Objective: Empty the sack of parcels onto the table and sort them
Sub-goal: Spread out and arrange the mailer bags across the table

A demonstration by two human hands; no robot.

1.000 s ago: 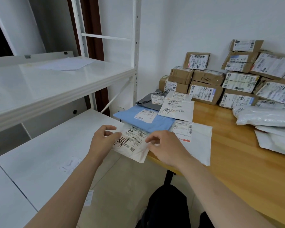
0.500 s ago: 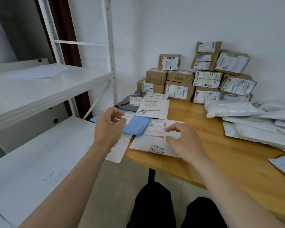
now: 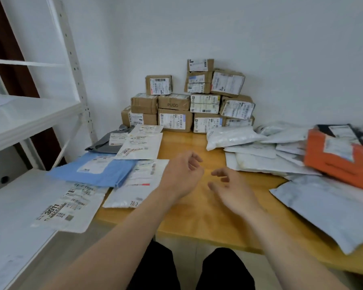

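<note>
Sorting looks to be the step in hand, between one parcel and the next. The left hand [image 3: 182, 174] and right hand [image 3: 233, 189] hover over a bare stretch of the wooden table [image 3: 197, 212], fingers loosely curled and grasping nothing.

Flat pieces lie in a group on the left: a white paper mailer marked 3011 [image 3: 71, 208] bridging the table edge and the white metal shelf unit [image 3: 29, 116], a blue plastic mailer [image 3: 96, 170], a grey plastic mailer [image 3: 105, 141] and two more white mailers. The stack of brown cardboard boxes [image 3: 189, 103] stands against the far wall.

On the right a loose heap of white poly bags [image 3: 260, 151] and an orange plastic parcel [image 3: 340, 162] looks unsorted, so the next move probably calls for a reach right.

The sack is out of view
</note>
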